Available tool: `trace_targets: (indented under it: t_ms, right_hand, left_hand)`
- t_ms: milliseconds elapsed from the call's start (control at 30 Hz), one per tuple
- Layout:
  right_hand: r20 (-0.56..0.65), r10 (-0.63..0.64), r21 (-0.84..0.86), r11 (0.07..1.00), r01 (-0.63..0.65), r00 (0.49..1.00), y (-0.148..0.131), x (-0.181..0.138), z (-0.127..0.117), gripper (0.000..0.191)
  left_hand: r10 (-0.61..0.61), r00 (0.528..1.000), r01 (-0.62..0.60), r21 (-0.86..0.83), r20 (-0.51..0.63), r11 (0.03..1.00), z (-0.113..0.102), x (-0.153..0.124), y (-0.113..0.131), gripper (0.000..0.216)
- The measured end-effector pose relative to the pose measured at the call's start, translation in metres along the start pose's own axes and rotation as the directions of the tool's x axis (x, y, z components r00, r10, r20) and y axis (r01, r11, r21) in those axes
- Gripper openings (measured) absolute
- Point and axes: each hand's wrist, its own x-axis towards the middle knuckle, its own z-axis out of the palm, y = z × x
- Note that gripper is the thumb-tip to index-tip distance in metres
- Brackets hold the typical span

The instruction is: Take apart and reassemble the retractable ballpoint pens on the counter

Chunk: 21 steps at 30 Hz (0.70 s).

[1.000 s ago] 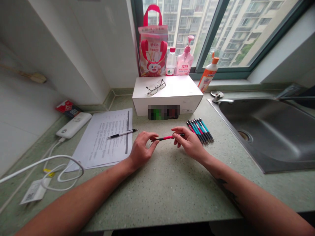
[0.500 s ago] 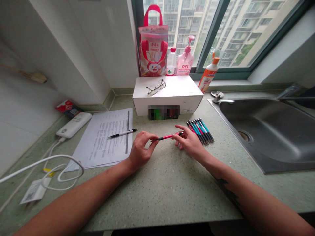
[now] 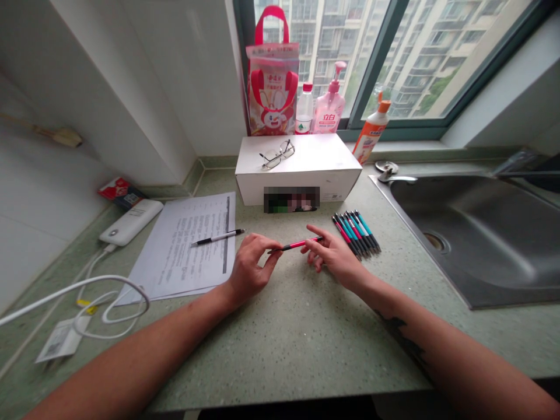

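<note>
The left hand (image 3: 251,265) is narrowed to a pinch, its thumb and fingertips closed on the dark grip end of a red-and-black pen (image 3: 298,244). That pen stretches from the left fingertips across the gap toward the right hand (image 3: 336,259), its red barrel slanting slightly away from the person as it nears the right fingers. The right hand is loosely spread: the index finger reaches out past the far side of the barrel, the thumb sits on the near side, and the pen's other end lies in the space between them. Whether the right fingers touch the pen, I cannot tell

Just beyond the right hand and to its right, a row of pens (image 3: 356,233) in red, teal and black lies side by side on the countertop (image 3: 306,338). Left of the left hand and near its knuckles, a white-and-black pen (image 3: 217,237) rests across printed sheets (image 3: 175,251), which spread out beside the left wrist. Straight ahead of both hands stands a white box (image 3: 319,153) with eyeglasses (image 3: 280,156) on top. Well to the right of the right hand is a metal sink (image 3: 490,233); well to the left of the left hand lies a white power bank (image 3: 131,223)
</note>
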Motion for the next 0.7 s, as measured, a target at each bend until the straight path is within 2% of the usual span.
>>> trace_targets:
  t_ms: [200, 367, 467, 600, 700]
  right_hand:
    - [0.063, -0.009, 0.02, 1.0, 0.007, 0.998, -0.0021, -0.0015, -0.0008, 0.079]
    - [-0.005, -0.058, 0.033, 0.998, 0.058, 0.998, -0.0028, -0.0044, 0.0012, 0.09]
    - [-0.021, -0.066, 0.036, 0.997, 0.066, 0.998, -0.0028, -0.0045, 0.0013, 0.09]
    - [0.053, -0.065, 0.038, 0.997, 0.063, 0.996, -0.0033, -0.0034, -0.0009, 0.083]
    - [0.077, -0.091, 0.039, 0.995, 0.088, 0.993, -0.0041, -0.0037, -0.0012, 0.086]
  left_hand:
    - [-0.008, 0.998, 0.007, 0.015, 0.066, 1.0, 0.0019, -0.0014, -0.0025, 0.009]
    - [0.003, 0.997, -0.006, 0.034, 0.083, 0.999, 0.0036, -0.0015, 0.0004, 0.006]
    - [-0.003, 0.996, 0.0, 0.03, 0.087, 1.0, 0.004, -0.0015, 0.0016, 0.006]
    - [0.009, 0.995, -0.011, 0.018, 0.101, 1.0, 0.0035, -0.0019, 0.0012, 0.008]
    - [0.003, 0.993, -0.005, 0.018, 0.114, 1.0, 0.0034, -0.0019, 0.0009, 0.008]
